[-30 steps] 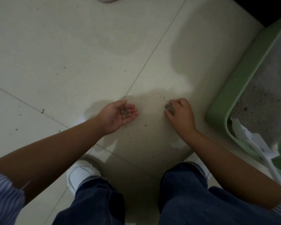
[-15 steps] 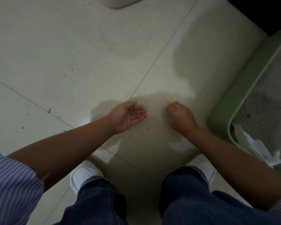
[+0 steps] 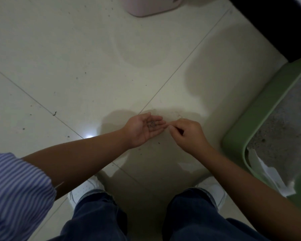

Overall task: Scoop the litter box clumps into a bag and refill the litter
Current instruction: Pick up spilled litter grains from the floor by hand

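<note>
While gritty litter grains (image 3: 152, 123) lie in the flat, upturned left hand (image 3: 142, 130), right hand (image 3: 187, 134) curled, pinch contents unclear, glossy tile floor (image 3: 76, 58).

We see the green litter box (image 3: 261, 119) on the floor at right, with grey litter (image 3: 285, 129) and white paper (image 3: 266, 173) inside.

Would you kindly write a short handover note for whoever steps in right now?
Left hand: palm up, flat, carrying a few litter grains.
Right hand: fingers curled, fingertips brought to the left fingertips; whether it pinches a grain cannot be seen.
Litter box: green, on the floor to the right, grey litter and a white paper inside.
Done: some spilled grains gathered.
Left: specks on the tiles, emptying the palm, scooping, refilling. No bag in view.
</note>
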The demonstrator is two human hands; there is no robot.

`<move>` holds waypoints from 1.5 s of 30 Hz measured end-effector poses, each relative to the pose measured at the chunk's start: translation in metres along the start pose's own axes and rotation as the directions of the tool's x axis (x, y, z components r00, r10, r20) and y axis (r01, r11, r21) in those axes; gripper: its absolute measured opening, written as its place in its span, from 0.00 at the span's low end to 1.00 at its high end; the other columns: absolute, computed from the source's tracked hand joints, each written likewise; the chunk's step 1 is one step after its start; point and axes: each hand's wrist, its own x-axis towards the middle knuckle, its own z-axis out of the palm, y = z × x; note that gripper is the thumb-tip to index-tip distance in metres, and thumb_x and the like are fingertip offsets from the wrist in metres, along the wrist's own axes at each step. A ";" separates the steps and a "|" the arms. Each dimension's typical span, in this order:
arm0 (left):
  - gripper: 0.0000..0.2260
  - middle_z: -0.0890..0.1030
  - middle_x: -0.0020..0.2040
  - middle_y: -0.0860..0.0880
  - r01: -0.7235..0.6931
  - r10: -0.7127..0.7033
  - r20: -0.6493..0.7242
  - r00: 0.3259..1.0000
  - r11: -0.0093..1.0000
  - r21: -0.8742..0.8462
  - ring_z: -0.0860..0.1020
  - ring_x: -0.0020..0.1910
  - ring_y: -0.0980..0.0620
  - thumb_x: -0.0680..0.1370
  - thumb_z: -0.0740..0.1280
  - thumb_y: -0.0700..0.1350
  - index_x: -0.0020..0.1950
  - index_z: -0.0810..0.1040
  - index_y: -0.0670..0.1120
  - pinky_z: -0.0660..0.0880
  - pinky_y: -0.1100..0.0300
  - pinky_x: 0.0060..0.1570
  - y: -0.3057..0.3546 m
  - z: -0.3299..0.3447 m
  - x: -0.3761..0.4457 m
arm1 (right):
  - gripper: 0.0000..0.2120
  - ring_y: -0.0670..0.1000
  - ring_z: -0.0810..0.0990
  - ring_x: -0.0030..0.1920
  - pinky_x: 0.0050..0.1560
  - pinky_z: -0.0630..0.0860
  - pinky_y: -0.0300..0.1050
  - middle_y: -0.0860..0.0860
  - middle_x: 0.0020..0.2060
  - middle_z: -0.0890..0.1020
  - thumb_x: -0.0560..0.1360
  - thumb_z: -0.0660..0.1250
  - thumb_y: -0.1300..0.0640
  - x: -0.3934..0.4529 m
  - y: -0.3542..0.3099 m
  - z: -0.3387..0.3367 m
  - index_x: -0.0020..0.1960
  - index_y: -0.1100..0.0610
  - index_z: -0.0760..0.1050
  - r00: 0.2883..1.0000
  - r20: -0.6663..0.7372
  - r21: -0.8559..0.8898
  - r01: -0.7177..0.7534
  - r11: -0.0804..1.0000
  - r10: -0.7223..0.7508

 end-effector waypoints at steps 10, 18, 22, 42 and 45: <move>0.19 0.82 0.29 0.42 0.008 -0.008 -0.037 0.999 1.000 -0.011 0.83 0.29 0.49 0.82 0.50 0.45 0.43 0.74 0.35 0.80 0.62 0.33 0.006 -0.013 0.003 | 0.17 0.59 0.71 0.60 0.58 0.62 0.40 0.62 0.58 0.74 0.75 0.66 0.60 -0.020 0.042 0.007 0.61 0.66 0.73 0.853 -0.041 -0.128 -0.520 0.844 0.520; 0.18 0.82 0.29 0.43 0.004 -0.001 -0.063 0.998 0.999 0.044 0.83 0.30 0.50 0.81 0.53 0.46 0.43 0.74 0.36 0.80 0.63 0.35 0.008 -0.015 0.002 | 0.13 0.59 0.74 0.57 0.55 0.63 0.40 0.63 0.54 0.76 0.77 0.57 0.67 -0.014 0.036 0.025 0.57 0.68 0.76 0.871 -0.001 -0.071 -0.491 0.868 0.492; 0.18 0.82 0.29 0.43 0.000 0.003 -0.068 0.998 0.999 0.051 0.83 0.29 0.50 0.81 0.53 0.46 0.43 0.74 0.36 0.80 0.63 0.34 0.008 -0.017 0.002 | 0.09 0.63 0.79 0.41 0.45 0.68 0.46 0.65 0.38 0.79 0.68 0.60 0.68 0.007 0.039 0.016 0.40 0.70 0.79 0.935 -0.154 -0.119 -0.339 0.933 0.320; 0.18 0.82 0.29 0.43 0.004 -0.001 -0.044 0.999 0.997 0.072 0.83 0.29 0.51 0.81 0.53 0.46 0.42 0.74 0.36 0.80 0.63 0.34 0.006 -0.014 0.003 | 0.11 0.59 0.81 0.35 0.43 0.65 0.41 0.60 0.35 0.81 0.68 0.63 0.59 -0.039 0.066 0.015 0.38 0.66 0.80 0.990 -0.133 -0.292 -0.084 0.953 0.047; 0.18 0.82 0.29 0.44 0.006 -0.003 -0.045 0.999 0.997 0.076 0.83 0.29 0.51 0.81 0.53 0.46 0.42 0.74 0.36 0.80 0.63 0.34 0.006 -0.014 0.003 | 0.10 0.61 0.81 0.37 0.43 0.67 0.40 0.61 0.36 0.81 0.63 0.72 0.62 -0.043 0.066 0.022 0.41 0.67 0.80 0.976 -0.136 -0.297 -0.205 0.933 0.171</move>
